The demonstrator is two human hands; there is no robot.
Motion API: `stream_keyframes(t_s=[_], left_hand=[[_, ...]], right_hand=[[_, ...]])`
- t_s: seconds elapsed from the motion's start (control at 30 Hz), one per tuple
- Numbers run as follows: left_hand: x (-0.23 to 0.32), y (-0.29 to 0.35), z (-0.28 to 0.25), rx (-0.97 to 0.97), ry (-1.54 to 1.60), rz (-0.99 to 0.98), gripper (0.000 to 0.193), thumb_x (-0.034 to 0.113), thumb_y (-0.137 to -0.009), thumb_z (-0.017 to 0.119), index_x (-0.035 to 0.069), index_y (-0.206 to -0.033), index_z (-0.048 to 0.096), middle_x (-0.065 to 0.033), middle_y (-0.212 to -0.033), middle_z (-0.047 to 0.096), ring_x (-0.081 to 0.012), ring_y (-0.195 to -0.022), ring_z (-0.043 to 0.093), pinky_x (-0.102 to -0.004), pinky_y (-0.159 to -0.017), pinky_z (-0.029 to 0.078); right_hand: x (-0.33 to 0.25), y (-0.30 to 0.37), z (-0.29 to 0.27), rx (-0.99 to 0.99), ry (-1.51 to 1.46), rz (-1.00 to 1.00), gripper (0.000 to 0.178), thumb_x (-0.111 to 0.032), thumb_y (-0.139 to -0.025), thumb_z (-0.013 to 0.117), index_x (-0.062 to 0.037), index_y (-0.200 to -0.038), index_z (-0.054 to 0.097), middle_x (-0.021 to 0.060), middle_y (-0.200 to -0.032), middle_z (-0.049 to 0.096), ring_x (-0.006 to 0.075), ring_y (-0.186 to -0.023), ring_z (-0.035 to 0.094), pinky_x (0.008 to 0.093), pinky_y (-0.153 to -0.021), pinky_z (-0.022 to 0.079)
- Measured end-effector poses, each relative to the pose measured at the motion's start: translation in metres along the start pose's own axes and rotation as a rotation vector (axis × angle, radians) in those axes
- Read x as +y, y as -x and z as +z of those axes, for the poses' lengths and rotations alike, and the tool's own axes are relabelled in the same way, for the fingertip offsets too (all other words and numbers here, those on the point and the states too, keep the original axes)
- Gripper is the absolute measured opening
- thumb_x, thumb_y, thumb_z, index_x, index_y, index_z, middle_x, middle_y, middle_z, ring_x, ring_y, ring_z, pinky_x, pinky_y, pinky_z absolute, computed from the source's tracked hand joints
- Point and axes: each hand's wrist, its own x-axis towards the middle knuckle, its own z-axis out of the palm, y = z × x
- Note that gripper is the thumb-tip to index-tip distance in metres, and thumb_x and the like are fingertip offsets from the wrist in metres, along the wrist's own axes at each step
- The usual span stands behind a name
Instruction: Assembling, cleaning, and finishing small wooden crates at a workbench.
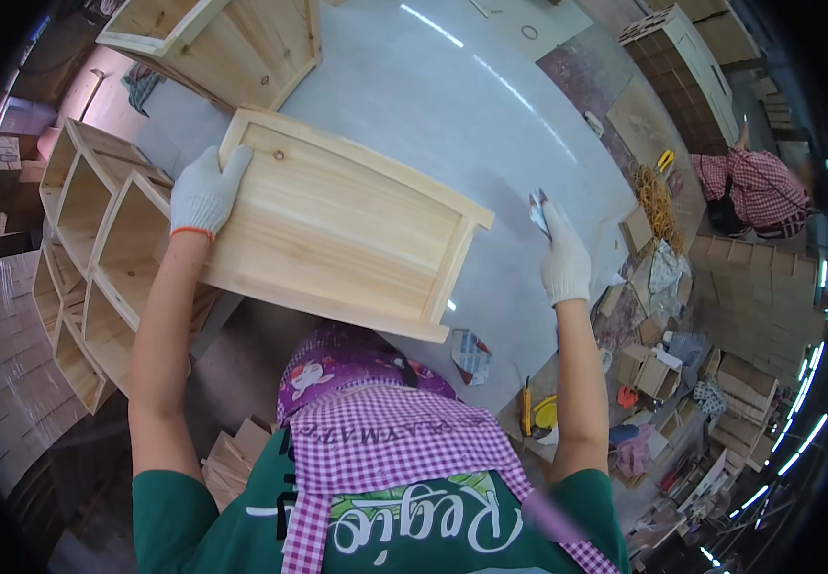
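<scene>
A pale wooden framed panel [337,225] lies tilted before me, its far left end close to a wooden box. My left hand [208,191], in a white knit glove, grips the panel's left edge, thumb on top. Off the panel's right side, above the grey tabletop [519,277], is my gloved right hand [565,251]. Its fingers close on a small folded sheet [538,210], shiny with some red; its exact kind is unclear. A similar printed piece [471,357] rests on the table near my apron.
A wooden box [251,57] stands at the far left. Wooden shelf units [112,220] are stacked left of my forearm. Beyond the table's right edge are a yellow cord bundle [660,206], cardboard and scraps. Another person [749,191] in a checked garment is at far right.
</scene>
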Motion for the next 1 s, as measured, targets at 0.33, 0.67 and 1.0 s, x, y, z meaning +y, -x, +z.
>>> stream_keyframes(t_s=[0.33,0.67,1.0], left_hand=[[-0.012,-0.001,0.012,0.02,0.254,0.106,0.057,0.051,-0.101,0.06,-0.006,-0.1,0.069,-0.0325,-0.099,0.07,-0.0385,-0.091,0.07,-0.0467,-0.085,0.051],[0.04,-0.031,0.026,-0.096,0.157,0.334,0.053,0.047,-0.104,0.058,-0.006,-0.097,0.063,-0.0233,-0.084,0.065,-0.0257,-0.077,0.057,-0.0407,-0.079,0.049],[0.059,-0.033,0.033,-0.025,0.047,0.351,0.056,0.049,-0.105,0.056,-0.005,-0.091,0.06,-0.0219,-0.077,0.059,-0.0254,-0.072,0.048,-0.0412,-0.075,0.048]], right_hand=[[0.004,0.072,0.066,-0.023,0.082,0.137,0.06,-0.014,-0.091,0.066,-0.0046,-0.148,0.05,0.0294,-0.138,0.056,0.0481,-0.114,0.061,0.0493,-0.102,0.048],[0.052,0.217,0.059,0.348,-0.192,0.393,0.036,-0.018,-0.092,0.069,-0.0054,-0.126,0.068,0.0176,-0.127,0.069,0.0366,-0.121,0.062,0.0463,-0.107,0.047],[0.23,0.291,0.057,0.558,0.027,0.843,0.028,-0.015,-0.093,0.064,-0.0059,-0.119,0.07,0.0184,-0.115,0.07,0.038,-0.111,0.064,0.0464,-0.097,0.051]])
